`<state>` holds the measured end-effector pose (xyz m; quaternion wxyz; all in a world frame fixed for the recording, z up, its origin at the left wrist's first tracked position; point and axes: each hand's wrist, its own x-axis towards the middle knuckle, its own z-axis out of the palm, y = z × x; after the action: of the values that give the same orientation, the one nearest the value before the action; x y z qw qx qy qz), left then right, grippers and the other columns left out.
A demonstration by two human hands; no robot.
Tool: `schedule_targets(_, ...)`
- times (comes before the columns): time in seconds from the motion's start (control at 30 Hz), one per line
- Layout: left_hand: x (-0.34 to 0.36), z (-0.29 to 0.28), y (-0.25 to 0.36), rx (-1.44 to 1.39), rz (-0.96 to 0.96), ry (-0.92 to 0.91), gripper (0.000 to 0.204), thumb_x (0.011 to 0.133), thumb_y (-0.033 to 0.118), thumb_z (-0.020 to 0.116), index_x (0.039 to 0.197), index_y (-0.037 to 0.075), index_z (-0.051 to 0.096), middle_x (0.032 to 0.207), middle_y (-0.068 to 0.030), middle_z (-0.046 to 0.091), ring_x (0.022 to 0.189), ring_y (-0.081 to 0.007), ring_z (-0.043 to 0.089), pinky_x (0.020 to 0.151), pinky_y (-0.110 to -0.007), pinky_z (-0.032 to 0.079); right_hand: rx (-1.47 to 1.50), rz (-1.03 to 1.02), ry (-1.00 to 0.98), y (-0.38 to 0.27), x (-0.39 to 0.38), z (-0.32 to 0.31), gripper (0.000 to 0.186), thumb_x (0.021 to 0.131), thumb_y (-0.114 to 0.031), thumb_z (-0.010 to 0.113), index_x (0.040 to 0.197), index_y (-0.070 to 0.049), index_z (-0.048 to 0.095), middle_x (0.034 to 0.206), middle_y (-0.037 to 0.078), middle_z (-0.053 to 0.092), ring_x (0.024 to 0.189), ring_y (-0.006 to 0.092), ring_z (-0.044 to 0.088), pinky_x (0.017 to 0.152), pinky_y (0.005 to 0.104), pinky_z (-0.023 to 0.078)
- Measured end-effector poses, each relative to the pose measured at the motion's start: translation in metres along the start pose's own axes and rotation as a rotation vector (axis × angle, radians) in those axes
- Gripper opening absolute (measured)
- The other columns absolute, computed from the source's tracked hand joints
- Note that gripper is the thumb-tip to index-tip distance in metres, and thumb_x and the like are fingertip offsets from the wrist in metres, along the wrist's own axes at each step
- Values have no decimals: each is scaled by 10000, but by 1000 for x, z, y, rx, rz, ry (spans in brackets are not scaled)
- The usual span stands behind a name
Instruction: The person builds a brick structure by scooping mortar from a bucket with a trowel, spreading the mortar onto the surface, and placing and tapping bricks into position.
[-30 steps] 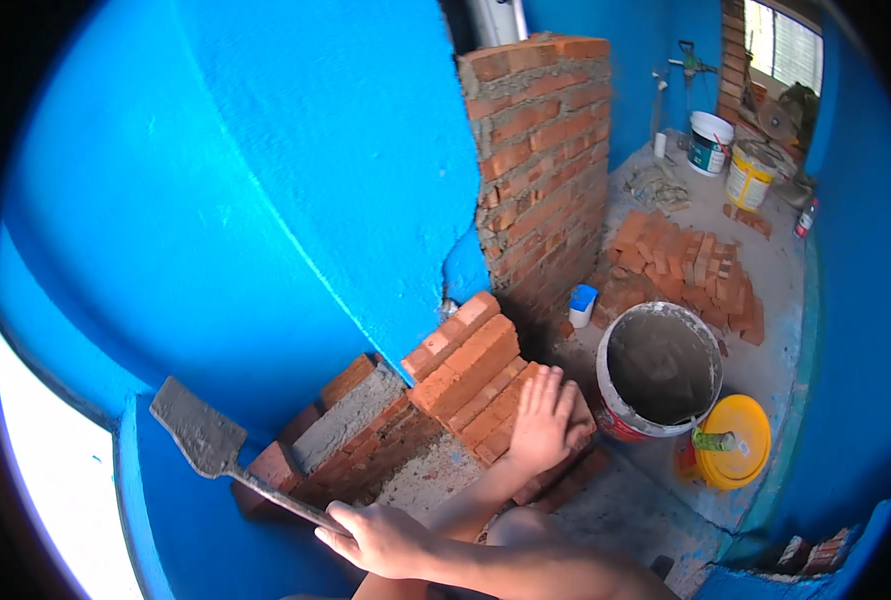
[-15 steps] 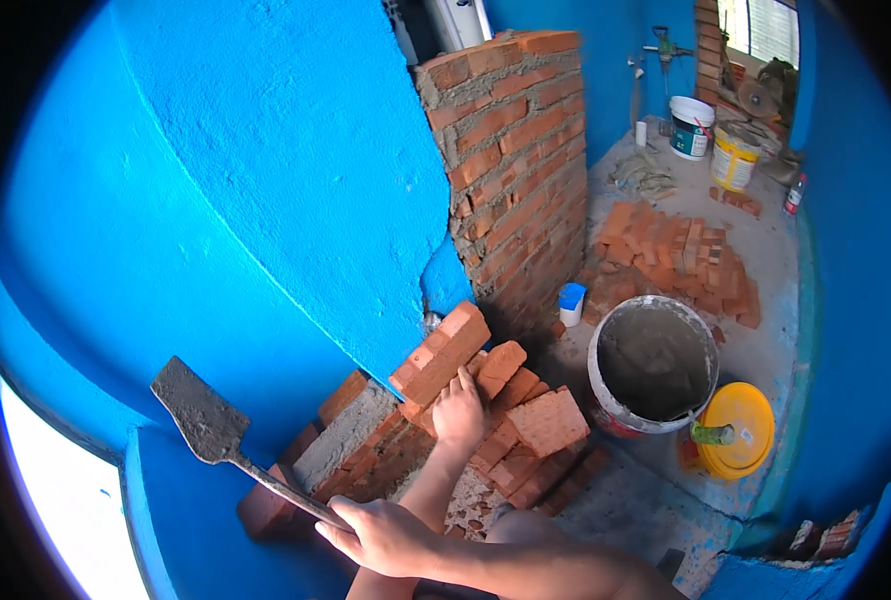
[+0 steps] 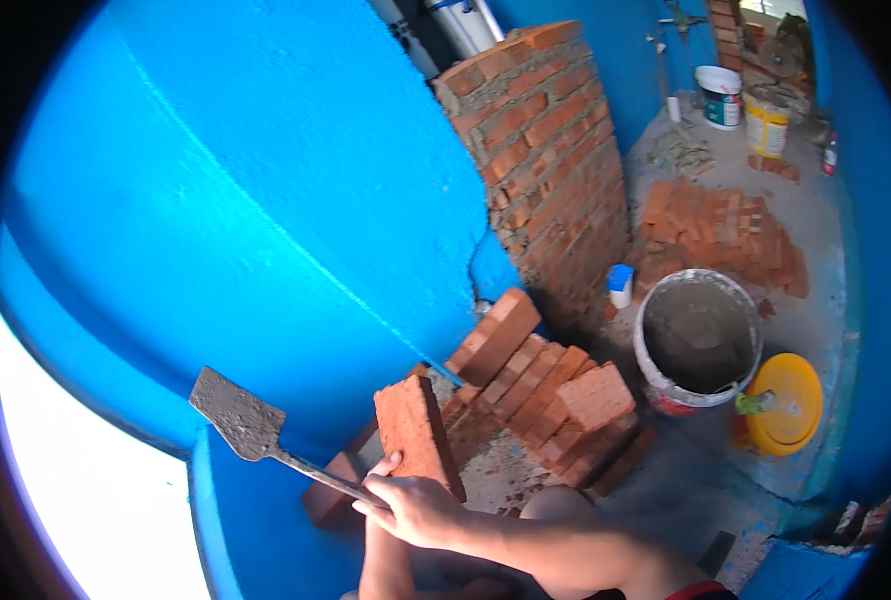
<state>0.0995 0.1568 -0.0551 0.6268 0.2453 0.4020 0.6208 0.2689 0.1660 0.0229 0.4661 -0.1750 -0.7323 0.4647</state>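
Observation:
My right hand (image 3: 415,508) is closed round the handle of a mortar-crusted trowel (image 3: 240,413), whose blade points up and left over the blue wall. Behind that wrist, my left hand (image 3: 387,466) grips a single red brick (image 3: 413,432), held tilted in front of me. Most of the left hand is hidden by the right hand and the brick. To the right of the held brick lies a pile of loose bricks (image 3: 545,385), with one brick (image 3: 495,337) leaning on top against the wall. A low brick course (image 3: 335,490) is partly covered by my hands.
A bucket of grey mortar (image 3: 700,335) stands right of the pile, beside a yellow-lidded bucket (image 3: 790,400) and a blue-topped white container (image 3: 620,287). A part-built brick wall (image 3: 555,170) rises behind. More bricks (image 3: 720,230) and two buckets lie farther back.
My left hand has taken a brick from the pile and drawn it toward me, beside the trowel hand. The right hand still holds the trowel. The view has shifted left.

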Motion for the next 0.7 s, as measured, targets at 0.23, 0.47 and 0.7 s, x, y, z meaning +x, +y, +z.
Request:
schedule_targets(0.23, -63, -68, -17, -481, 359, -194, 391, 872, 312, 495, 1104, 9, 581, 1033, -179, 642, 995, -303, 631, 899, -444, 501, -37, 13, -32, -6, -4, 18, 138, 875, -217, 646, 940, -101, 612, 860, 87, 564, 706, 303, 626, 592, 408, 515)
schedule_targets(0.47, -117, -24, 26, -440, 332, 39, 472, 895, 261, 495, 1275, -19, 507, 1210, -196, 604, 1094, -330, 593, 995, -463, 446, 299, 419, -232, -20, 5, 17, 687, 824, -578, 659, 1099, 48, 597, 905, 89, 653, 860, 177, 608, 757, 299, 479)
schedule_targets(0.7, -180, 50, 91, 123, 352, 8, 883, 839, 545, 580, 1436, -33, 282, 1422, -186, 421, 1280, -316, 450, 1088, -445, 314, 874, 688, -357, -6, 7, 27, 493, 859, -410, 680, 1156, -31, 579, 989, 82, 664, 853, 147, 633, 754, 269, 507)
